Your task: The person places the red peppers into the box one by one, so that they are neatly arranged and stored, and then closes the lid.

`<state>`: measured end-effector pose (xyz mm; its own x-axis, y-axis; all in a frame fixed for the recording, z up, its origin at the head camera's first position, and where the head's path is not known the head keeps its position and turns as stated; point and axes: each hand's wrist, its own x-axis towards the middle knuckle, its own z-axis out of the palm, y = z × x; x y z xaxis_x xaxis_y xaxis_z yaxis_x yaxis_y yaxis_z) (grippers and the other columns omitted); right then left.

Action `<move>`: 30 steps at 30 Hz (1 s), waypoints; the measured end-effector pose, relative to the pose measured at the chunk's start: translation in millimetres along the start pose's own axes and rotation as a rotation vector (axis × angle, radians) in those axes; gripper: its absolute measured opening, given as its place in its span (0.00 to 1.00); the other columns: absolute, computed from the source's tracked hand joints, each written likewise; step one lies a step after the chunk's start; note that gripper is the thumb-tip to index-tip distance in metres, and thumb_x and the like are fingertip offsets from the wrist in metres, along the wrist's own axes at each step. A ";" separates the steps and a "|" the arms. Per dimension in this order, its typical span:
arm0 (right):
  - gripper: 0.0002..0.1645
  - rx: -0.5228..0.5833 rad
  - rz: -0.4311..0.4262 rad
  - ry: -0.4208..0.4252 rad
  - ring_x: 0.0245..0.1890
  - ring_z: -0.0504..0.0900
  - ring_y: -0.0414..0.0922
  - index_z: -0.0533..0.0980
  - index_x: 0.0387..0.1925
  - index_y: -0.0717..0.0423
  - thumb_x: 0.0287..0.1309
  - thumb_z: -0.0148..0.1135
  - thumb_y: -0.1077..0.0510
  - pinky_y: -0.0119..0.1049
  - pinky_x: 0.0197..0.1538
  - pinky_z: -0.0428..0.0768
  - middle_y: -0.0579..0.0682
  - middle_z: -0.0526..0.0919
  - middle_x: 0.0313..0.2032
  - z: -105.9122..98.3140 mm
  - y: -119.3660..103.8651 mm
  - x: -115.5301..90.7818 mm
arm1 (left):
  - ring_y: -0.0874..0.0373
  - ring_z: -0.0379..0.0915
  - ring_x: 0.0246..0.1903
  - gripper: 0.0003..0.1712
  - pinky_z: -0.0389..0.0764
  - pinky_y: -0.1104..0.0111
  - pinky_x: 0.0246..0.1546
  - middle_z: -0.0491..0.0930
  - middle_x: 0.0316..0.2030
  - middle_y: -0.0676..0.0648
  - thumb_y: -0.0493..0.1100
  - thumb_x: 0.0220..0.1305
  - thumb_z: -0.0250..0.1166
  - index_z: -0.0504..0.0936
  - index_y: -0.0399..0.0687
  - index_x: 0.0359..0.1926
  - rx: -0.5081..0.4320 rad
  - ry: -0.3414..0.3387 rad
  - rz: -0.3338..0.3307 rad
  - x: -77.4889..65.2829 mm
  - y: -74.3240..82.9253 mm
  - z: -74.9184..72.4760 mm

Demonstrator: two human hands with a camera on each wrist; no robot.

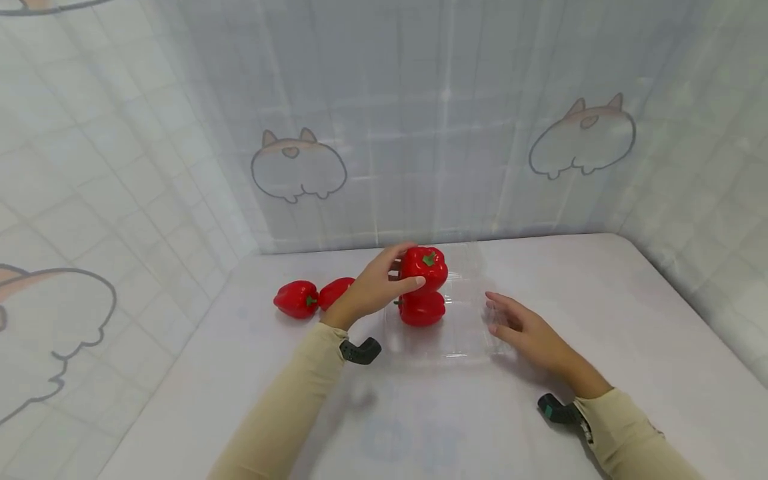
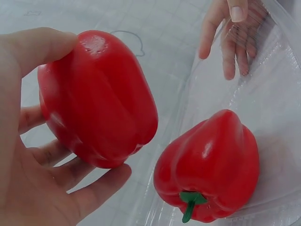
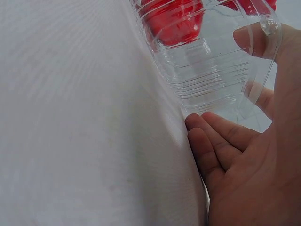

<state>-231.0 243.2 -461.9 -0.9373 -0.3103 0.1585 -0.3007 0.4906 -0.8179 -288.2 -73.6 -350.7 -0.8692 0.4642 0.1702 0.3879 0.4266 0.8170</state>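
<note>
My left hand (image 1: 375, 283) grips a glossy red bell pepper (image 2: 101, 101), thumb on one side and fingers on the other. In the head view this pepper, green stem (image 1: 430, 259) showing, appears just beyond a second red bell pepper (image 1: 422, 309). That second pepper lies on its side in a clear plastic container (image 1: 465, 333), toward its left side. At the container's right side, my right hand (image 1: 531, 337) holds the wall, with thumb and index finger at the rim (image 3: 277, 40) and the other fingers (image 3: 204, 150) outside, low by the table.
Left of the container, two more red bell peppers (image 1: 297, 299) lie side by side on the white table (image 1: 252, 400); my left hand partly hides one. Pale curtains (image 1: 420, 133) with animal drawings hang behind and at the sides. Each wrist wears a dark device (image 1: 361, 351).
</note>
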 end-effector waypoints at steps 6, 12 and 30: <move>0.39 0.029 -0.024 -0.011 0.69 0.67 0.58 0.59 0.76 0.50 0.69 0.61 0.49 0.60 0.67 0.64 0.57 0.67 0.71 -4.6 -6.3 8.1 | 0.53 0.71 0.56 0.41 0.84 0.58 0.45 0.72 0.59 0.54 0.49 0.57 0.74 0.65 0.60 0.69 -0.030 0.014 -0.022 6.2 7.1 -0.8; 0.39 0.031 -0.010 -0.013 0.69 0.67 0.58 0.59 0.76 0.50 0.69 0.62 0.50 0.60 0.67 0.66 0.57 0.67 0.71 -3.6 -6.3 8.4 | 0.53 0.70 0.57 0.42 0.83 0.59 0.47 0.71 0.59 0.53 0.48 0.57 0.74 0.63 0.55 0.68 -0.038 -0.014 -0.027 12.2 7.5 8.4; 0.39 0.030 0.041 0.005 0.69 0.68 0.57 0.60 0.76 0.46 0.67 0.62 0.50 0.59 0.64 0.70 0.55 0.68 0.71 3.1 -1.2 2.2 | 0.53 0.64 0.61 0.49 0.82 0.55 0.48 0.66 0.61 0.49 0.44 0.53 0.69 0.59 0.72 0.75 0.079 -0.107 -0.004 22.0 12.1 38.6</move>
<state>-232.1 239.4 -462.3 -0.9498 -0.2858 0.1270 -0.2563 0.4786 -0.8398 -290.8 -28.2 -358.4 -0.8347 0.5408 0.1041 0.4113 0.4865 0.7708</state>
